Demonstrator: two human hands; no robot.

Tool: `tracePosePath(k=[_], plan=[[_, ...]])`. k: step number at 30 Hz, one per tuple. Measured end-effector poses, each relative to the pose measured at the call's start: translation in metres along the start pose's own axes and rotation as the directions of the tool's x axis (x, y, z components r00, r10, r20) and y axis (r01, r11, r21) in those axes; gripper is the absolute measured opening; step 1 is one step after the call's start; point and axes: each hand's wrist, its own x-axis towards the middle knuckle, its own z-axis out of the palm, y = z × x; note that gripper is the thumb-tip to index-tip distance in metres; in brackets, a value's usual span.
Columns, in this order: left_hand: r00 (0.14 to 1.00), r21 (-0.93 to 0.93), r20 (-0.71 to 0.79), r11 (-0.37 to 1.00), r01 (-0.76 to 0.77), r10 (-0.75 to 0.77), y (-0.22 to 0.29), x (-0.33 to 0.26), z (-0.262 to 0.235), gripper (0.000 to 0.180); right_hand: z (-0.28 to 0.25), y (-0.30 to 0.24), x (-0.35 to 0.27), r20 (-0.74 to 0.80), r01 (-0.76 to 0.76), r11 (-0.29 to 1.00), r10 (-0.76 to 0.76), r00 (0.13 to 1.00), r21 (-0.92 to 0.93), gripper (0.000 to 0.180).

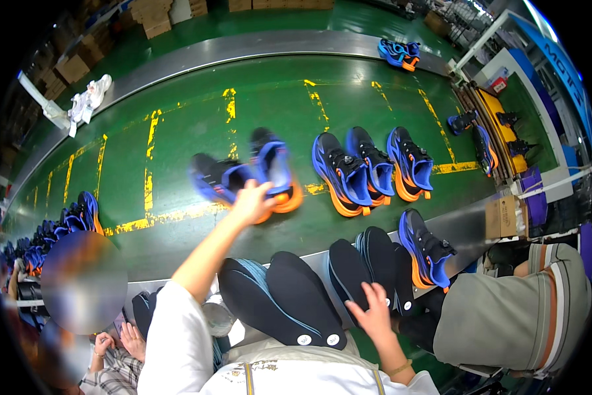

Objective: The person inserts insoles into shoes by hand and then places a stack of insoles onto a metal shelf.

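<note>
Step in hand, my read: positioning a shoe pair at the insole station.

Pair = blue-black left shoe (211,176) and right shoe (269,155), orange soles, on the green worktop (190,141), left of centre, inside the near yellow line. Toes to the far edge, heels to the near edge. Both are motion-blurred, so probably being shifted.

Left hand (250,203): reaching over the near edge, fingers at the heels. Can't tell if it's gripping or only pushing; contact side is hidden.

Right hand (376,317): open, fingers spread, nothing in it. It's over the lower part of the right insole pile (376,253) at the near edge; touching or just above, can't tell. Left insole pile (296,289) lies beside it, heel ends toward the person.

Row of three shoes (371,168) stands right of the pair, well apart. Single shoe (422,247) is on the near edge, just right of the insoles.

Next move, I'd judge: set the pair square, free the left hand, use the right to peel off one insole. Risk: thin layers sticking together, two coming up at once.
</note>
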Motion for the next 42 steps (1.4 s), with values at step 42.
tracePosePath(k=[42], plan=[[0.969,-0.565,-0.045,0.807,0.175,-0.242,-0.02,0.058,-0.006,0.031,0.105,-0.123,0.283,0.483,0.669,0.707,-0.514,0.709,-0.23,0.014]])
